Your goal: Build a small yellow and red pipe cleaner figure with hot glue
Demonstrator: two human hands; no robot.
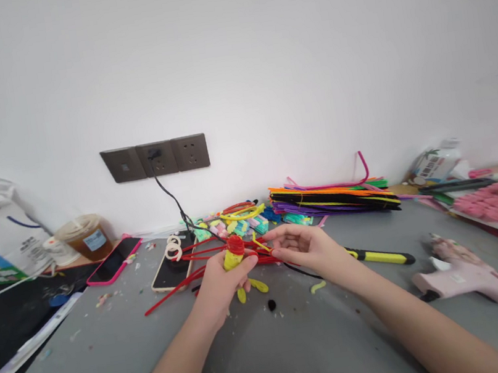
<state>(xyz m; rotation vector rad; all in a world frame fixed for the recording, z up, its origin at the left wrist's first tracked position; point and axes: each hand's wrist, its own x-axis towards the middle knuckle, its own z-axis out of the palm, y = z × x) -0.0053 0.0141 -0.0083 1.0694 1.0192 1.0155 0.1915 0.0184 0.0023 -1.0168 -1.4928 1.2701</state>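
Figure (232, 260) in yellow and red is clamped in the fingers of the left hand (220, 280); just beside it, those of the right hand (309, 252) look pinched on a yellow strip (261, 245). Shaping that strip seems the current step; the next move likely calls for steady left support.

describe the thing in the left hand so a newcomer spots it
Over the grey tabletop, find the bare left hand. It grips a yellow fuzzy piece with a red top. Unlike the long thin red stems nearby, it is chunky.
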